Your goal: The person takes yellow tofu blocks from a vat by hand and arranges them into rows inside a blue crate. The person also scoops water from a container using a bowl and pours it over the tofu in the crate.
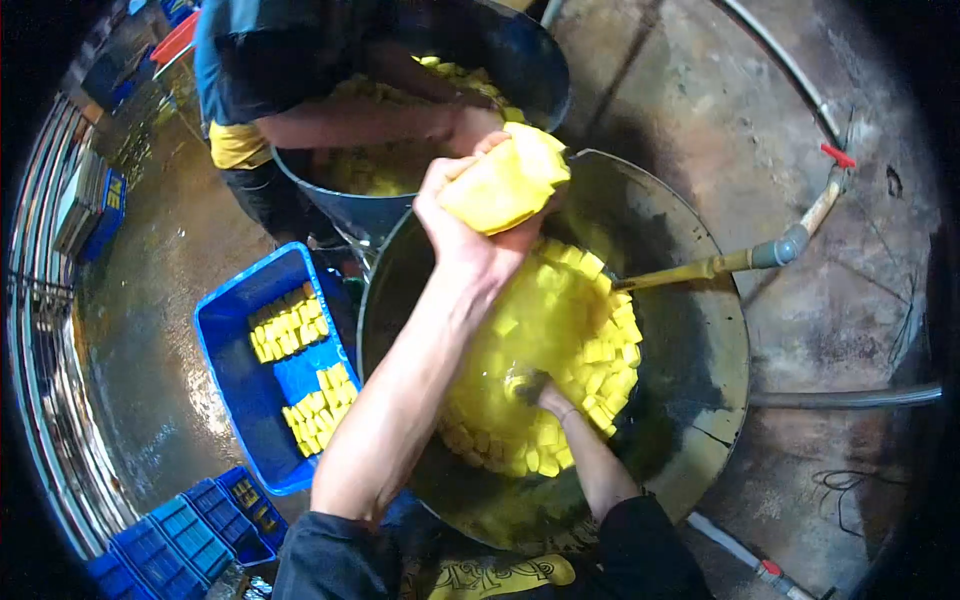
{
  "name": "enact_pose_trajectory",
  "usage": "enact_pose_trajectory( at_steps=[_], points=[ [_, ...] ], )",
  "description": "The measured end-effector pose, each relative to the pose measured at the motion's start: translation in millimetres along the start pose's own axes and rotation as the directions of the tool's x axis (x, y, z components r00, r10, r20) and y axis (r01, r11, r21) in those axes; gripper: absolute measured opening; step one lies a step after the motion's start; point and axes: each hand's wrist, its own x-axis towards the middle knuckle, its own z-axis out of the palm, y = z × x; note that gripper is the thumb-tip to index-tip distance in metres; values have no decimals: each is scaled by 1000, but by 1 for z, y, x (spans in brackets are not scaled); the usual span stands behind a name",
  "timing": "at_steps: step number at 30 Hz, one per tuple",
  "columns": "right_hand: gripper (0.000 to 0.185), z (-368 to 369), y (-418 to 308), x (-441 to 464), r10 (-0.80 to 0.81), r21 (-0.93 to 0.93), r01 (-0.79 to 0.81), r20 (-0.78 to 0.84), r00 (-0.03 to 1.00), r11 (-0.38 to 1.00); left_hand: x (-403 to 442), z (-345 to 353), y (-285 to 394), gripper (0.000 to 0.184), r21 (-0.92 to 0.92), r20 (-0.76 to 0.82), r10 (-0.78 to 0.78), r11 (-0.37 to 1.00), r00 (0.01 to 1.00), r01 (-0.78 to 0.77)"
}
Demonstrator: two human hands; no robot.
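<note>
Holding up, in the left hand [466, 238], a thick yellow bundle [507, 182], fingers wrapped closely about its near side and far end left uncovered; too bright to tell whether made of one block or several; raised over the far rim of a big round vat [715, 390], close to a co-worker's hand [474, 128], without showing clearly whether touching it; reaching with the right hand [533, 388] down into the vat, among cloudy yellow liquid and loose yellow blocks [600, 375]; showing a bit of yellow at the fingertips there, but cannot tell how far closed or whether gripping anything; lying heaped mostly along the right and near sides of the liquid; reaching in over the right side, a pipe [700, 268] with a grey joint [780, 247]; standing just beyond, a second vat [530, 60], also holding yellow pieces; sitting to the left on the wet floor [165, 300], a blue crate [290, 375] with two separate groups of small yellow blocks [318, 410]
</note>
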Motion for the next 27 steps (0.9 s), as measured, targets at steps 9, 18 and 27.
enact_pose_trajectory(
  at_steps=[9,18,27],
  points=[
    [41,-99,-356,-39,-214,608,-23,314,925,794,-122,-49,153,36,96,7,252,963,968,-252],
    [68,60,-514,-25,-405,-378,403,79,911,833,-228,-197,194,28,-90,-186,113,987,976,-131],
    [58,265,-421,83,33,251,-359,779,626,899,-289,-320,295,103,26,-736,81,995,673,-92]
  ],
)
